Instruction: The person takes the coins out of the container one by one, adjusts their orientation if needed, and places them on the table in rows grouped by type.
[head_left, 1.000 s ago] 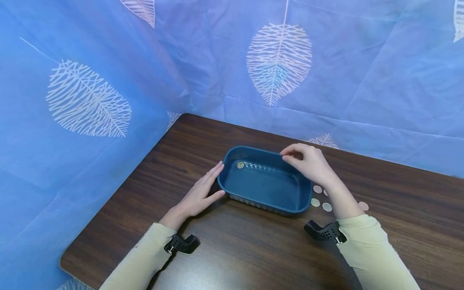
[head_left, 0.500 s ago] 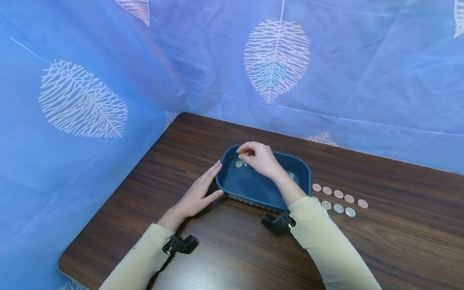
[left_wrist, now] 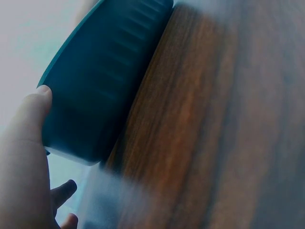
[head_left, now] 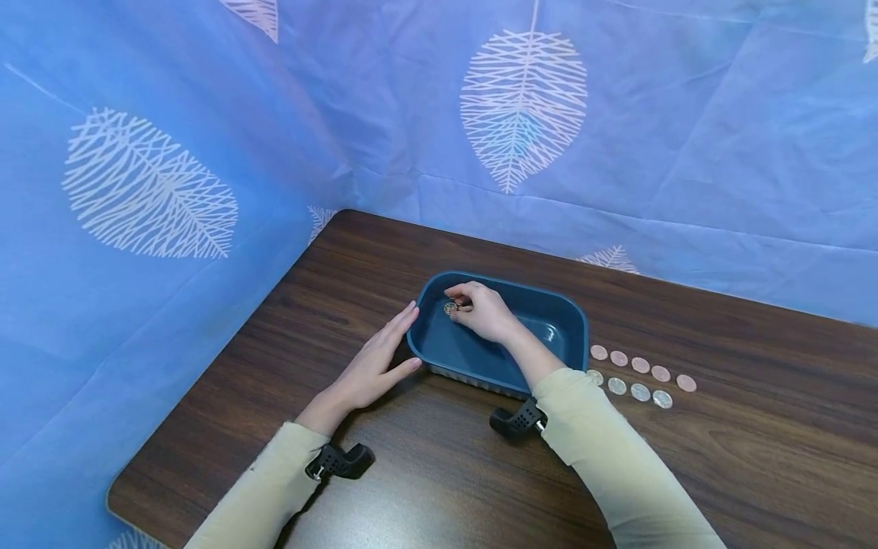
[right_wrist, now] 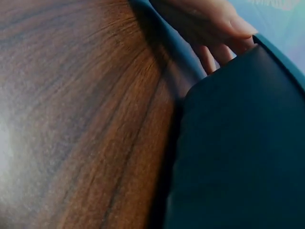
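A dark blue plastic tray [head_left: 473, 358] stands on the wooden table, a gold coin [head_left: 450, 308] at the far left of its inside. My left hand [head_left: 370, 374] rests against the tray's left end with fingers straight. In the left wrist view the thumb [left_wrist: 33, 109] touches the rim, and the right wrist view catches the left hand [right_wrist: 209, 16] at that same corner. My right hand [head_left: 483, 314] reaches down into the tray, its thumb and forefinger curled on either side of the coin. The hand's far fingers are hidden.
Right of the tray, several copper-coloured coins [head_left: 640, 365] lie in a row, with a row of several silver-coloured coins [head_left: 640, 393] in front. The wooden table [head_left: 425, 473] ends at the back against a blue leaf-patterned cloth [head_left: 658, 152].
My right hand has moved left from above the tray's right rear rim and down to the gold coin, uncovering the coin rows. The left hand stays at the tray's end.
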A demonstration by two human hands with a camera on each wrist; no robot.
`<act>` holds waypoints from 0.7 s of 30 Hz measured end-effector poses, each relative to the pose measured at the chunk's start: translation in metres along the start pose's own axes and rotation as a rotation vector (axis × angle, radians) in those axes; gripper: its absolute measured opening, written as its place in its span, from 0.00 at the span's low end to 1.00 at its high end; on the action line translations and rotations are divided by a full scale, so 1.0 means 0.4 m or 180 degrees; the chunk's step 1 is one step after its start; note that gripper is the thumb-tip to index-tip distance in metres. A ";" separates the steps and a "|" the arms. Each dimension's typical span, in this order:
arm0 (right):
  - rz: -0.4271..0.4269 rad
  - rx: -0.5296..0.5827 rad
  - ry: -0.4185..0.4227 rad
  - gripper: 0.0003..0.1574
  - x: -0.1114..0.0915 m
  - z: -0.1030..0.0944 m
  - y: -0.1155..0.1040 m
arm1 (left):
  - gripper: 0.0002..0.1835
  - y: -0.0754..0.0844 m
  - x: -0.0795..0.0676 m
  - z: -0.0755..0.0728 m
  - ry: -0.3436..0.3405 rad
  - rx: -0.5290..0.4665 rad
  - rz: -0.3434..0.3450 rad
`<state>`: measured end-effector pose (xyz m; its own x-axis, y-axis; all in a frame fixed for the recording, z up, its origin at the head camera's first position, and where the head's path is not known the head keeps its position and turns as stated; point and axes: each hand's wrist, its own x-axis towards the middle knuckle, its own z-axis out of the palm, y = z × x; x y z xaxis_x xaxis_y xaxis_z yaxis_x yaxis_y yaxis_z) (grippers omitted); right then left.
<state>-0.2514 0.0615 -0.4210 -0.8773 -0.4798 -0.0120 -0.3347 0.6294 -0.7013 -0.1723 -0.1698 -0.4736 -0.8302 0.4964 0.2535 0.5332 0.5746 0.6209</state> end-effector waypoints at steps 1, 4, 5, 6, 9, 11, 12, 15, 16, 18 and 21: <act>0.0020 -0.0025 -0.0050 0.25 0.001 0.001 0.002 | 0.39 0.000 0.000 0.000 0.0001 -0.0002 0.0001; 0.0016 -0.0127 -0.0193 0.28 0.001 0.002 0.007 | 0.39 -0.001 0.000 0.000 0.0011 -0.0015 0.0012; -0.0005 -0.0174 -0.0214 0.28 0.000 0.003 0.009 | 0.39 0.000 0.001 0.000 0.0013 -0.0021 0.0022; -0.0050 -0.0222 -0.0223 0.27 -0.001 0.004 0.010 | 0.39 0.000 0.001 -0.001 0.0016 -0.0027 0.0035; -0.0213 -0.0394 -0.0188 0.23 -0.003 0.008 0.013 | 0.39 0.000 0.001 -0.001 0.0022 -0.0038 0.0069; -0.0306 -0.0498 -0.0141 0.18 -0.002 0.012 0.015 | 0.39 0.000 0.002 -0.001 0.0027 -0.0043 0.0080; -0.0332 -0.0536 -0.0130 0.17 -0.002 0.013 0.015 | 0.39 0.000 0.002 -0.001 0.0031 -0.0040 0.0083; -0.0339 -0.0597 -0.0145 0.14 0.001 0.014 0.016 | 0.39 0.001 0.001 -0.001 0.0047 -0.0037 0.0071; -0.0328 -0.0626 -0.0161 0.14 0.002 0.014 0.015 | 0.39 0.001 0.001 -0.001 0.0051 -0.0038 0.0065; -0.0302 -0.0692 -0.0210 0.13 0.004 0.013 0.011 | 0.39 0.002 0.001 0.000 0.0056 -0.0038 0.0066; -0.0268 -0.0816 -0.0296 0.12 0.006 0.010 0.002 | 0.39 0.003 0.001 -0.001 0.0045 -0.0037 0.0065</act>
<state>-0.2523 0.0586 -0.4244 -0.8113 -0.5836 -0.0350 -0.4916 0.7133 -0.4996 -0.1721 -0.1690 -0.4725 -0.8214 0.4988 0.2767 0.5483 0.5568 0.6240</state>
